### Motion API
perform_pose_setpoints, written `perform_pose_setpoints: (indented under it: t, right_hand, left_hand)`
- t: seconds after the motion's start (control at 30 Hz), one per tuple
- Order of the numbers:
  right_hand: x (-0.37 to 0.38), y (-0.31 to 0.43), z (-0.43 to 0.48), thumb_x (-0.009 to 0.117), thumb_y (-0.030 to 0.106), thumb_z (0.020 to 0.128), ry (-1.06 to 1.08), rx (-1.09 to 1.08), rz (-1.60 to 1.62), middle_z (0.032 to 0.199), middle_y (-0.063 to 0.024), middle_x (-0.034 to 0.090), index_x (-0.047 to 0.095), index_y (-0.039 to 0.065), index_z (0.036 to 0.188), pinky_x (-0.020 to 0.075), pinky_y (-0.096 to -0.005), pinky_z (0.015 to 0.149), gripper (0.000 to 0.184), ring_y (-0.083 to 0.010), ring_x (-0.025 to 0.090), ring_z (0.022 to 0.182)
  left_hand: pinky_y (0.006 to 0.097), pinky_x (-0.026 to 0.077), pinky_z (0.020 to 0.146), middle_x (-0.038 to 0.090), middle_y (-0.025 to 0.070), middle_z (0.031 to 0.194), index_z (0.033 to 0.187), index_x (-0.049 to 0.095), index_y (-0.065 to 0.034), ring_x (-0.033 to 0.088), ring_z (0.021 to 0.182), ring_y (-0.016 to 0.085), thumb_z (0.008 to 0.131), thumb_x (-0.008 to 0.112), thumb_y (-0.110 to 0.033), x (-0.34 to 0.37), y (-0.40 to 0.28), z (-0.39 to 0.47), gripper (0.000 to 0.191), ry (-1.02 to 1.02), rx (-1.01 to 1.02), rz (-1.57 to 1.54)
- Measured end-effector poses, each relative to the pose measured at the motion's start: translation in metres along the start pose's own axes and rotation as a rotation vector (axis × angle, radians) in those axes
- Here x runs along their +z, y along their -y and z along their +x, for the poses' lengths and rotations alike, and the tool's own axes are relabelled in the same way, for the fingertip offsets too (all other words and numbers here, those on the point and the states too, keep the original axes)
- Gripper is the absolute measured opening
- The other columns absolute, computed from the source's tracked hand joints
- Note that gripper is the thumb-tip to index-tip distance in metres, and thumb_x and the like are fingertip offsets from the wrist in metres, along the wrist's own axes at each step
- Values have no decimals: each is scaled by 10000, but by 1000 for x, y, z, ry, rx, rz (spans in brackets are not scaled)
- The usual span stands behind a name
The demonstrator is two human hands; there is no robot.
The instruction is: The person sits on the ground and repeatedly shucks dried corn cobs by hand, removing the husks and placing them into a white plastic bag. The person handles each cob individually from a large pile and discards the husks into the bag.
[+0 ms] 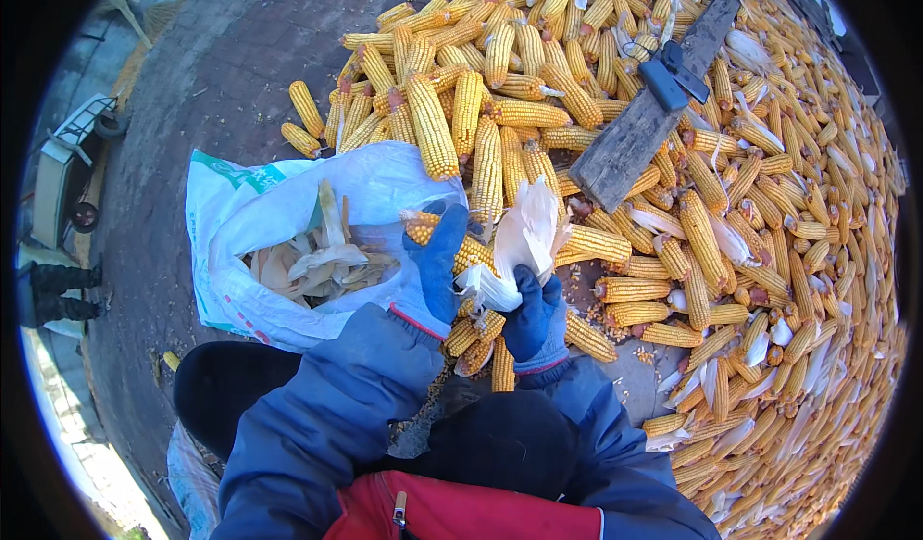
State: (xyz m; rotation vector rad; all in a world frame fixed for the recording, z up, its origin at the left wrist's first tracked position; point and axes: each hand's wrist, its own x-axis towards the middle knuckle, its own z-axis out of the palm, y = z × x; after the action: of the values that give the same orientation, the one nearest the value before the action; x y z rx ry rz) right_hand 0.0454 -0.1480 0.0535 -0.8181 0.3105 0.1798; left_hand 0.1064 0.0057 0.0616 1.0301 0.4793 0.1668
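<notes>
My left hand [438, 262], in a blue-palmed work glove, is closed around an ear of corn [470, 251] with yellow kernels. Pale husk leaves [530, 233] spread from the ear's right end. My right hand [532, 316], gloved the same way, pinches those husks between thumb and fingers. Left of my hands lies a white woven sack [238, 251], its mouth open, with loose dry husks [324, 266] inside. Bare corn cobs [487, 172] are heaped just beyond my hands, and a few more lie beneath them.
A large pile of corn [786, 251] fills the right side. A weathered wooden board [627, 154] lies across it, bearing a small dark device [663, 85] with a cable. At the far left are a wheeled cart [58, 179] and another person's legs [65, 295].
</notes>
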Motion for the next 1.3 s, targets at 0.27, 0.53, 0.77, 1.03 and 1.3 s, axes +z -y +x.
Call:
perform_pose_setpoints:
  t: [0.27,0.53,0.77,1.03,1.3]
  right_hand:
    - [4,5,-10,539,323,1140,72,585,-278,1386,-105,645,510,-9,1520,505,-304,1024,505,-151,610,1178]
    - [47,84,17,790,209,978,17,-95,-548,1323,-216,625,204,-29,1618,562,-413,1018,901,-260,678,1155]
    - [65,79,38,680,247,1035,-209,-247,72,893,-93,660,631,47,1079,600,-397,793,210,-215,664,765]
    - [72,58,29,839,309,876,-29,42,-547,1129,-160,673,395,-12,1450,582,-397,871,793,-242,693,979]
    - [93,76,70,775,469,854,860,227,-1501,1280,-394,653,296,-102,1568,533,-514,1035,1032,-500,672,1185]
  left_hand:
    - [358,586,821,707,100,1165,1316,570,9,705,995,168,845,863,-147,-11,-19,-60,576,168,-81,426]
    - [493,389,1107,680,195,1268,1542,440,-31,648,1169,363,767,880,-262,6,-77,-57,921,389,453,1607]
    - [437,594,898,764,237,1126,1340,635,0,751,1080,382,871,825,-372,3,-50,-79,627,433,41,1175]
    - [531,561,848,742,264,1118,1265,679,-52,709,1058,462,992,619,-249,-24,-11,-87,342,554,-36,1151]
    - [521,556,689,707,155,777,1084,681,-94,737,758,367,936,644,-225,-8,-67,-82,201,1282,317,1677]
